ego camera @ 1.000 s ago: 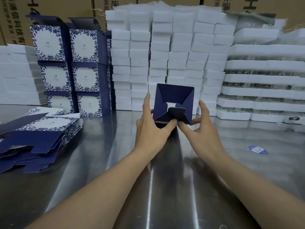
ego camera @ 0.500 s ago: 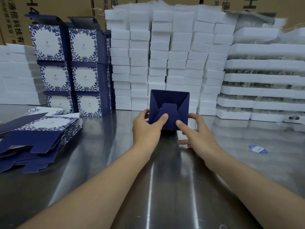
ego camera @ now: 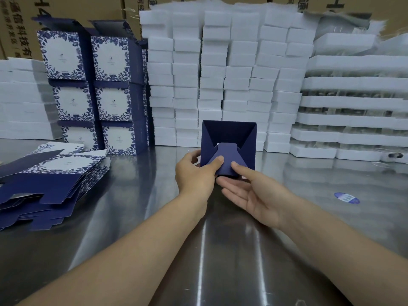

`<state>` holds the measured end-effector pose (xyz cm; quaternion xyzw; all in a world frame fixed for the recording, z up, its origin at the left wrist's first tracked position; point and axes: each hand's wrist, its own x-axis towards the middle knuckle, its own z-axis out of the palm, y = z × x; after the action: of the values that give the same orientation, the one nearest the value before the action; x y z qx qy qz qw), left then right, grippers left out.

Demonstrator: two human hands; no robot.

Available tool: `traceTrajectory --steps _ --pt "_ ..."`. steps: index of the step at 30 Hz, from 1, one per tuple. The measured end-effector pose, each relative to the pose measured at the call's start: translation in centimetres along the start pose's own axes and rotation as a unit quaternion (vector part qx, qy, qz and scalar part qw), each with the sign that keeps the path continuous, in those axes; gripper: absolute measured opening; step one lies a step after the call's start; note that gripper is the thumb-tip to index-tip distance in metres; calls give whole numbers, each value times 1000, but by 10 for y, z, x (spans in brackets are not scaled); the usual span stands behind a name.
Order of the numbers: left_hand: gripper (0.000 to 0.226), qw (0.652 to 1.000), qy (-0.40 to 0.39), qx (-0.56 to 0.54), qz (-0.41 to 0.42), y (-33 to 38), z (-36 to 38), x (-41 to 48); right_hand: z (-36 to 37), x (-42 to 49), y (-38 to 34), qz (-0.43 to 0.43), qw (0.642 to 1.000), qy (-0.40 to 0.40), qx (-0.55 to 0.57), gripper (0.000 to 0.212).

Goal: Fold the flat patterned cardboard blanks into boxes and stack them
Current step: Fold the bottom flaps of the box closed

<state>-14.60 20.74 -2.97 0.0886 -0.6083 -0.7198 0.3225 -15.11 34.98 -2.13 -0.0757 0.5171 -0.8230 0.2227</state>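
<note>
A navy cardboard box [ego camera: 229, 133] stands tilted on the steel table [ego camera: 136, 217], its folded bottom flaps facing me. My left hand [ego camera: 194, 173] grips the box's left side, thumb pressing on the trapezoid flap [ego camera: 227, 151]. My right hand [ego camera: 254, 195] lies palm up at the box's lower edge, fingers straight, thumb tip pressing the same flap. A pile of flat blue-and-white patterned blanks [ego camera: 44, 180] lies at the left. Finished patterned boxes [ego camera: 110, 96] are stacked in two columns at the back left.
Columns of white foam blocks [ego camera: 220, 74] stand right behind the box. White foam trays [ego camera: 353, 107] are stacked at the right and far left. A blue oval sticker [ego camera: 346, 198] lies on the table. Brown cartons [ego camera: 77, 7] line the back.
The last bottom flap has been folded down over the gap and now lies pressed under both thumbs. My right hand turned palm up beneath the box's lower edge.
</note>
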Motion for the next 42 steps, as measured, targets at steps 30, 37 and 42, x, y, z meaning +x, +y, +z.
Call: traceTrajectory --steps 30,37,42 --pt "36 974 -181 -15 -138 19 18 -36 15 -3 -1 -132 982 111 -75 28" --pt "73 970 -209 18 -120 25 25 -43 24 -10 -1 -98 991 59 -62 45" --pt "76 970 -223 23 -93 29 23 -44 27 -15 -6 -93 995 29 -17 36"
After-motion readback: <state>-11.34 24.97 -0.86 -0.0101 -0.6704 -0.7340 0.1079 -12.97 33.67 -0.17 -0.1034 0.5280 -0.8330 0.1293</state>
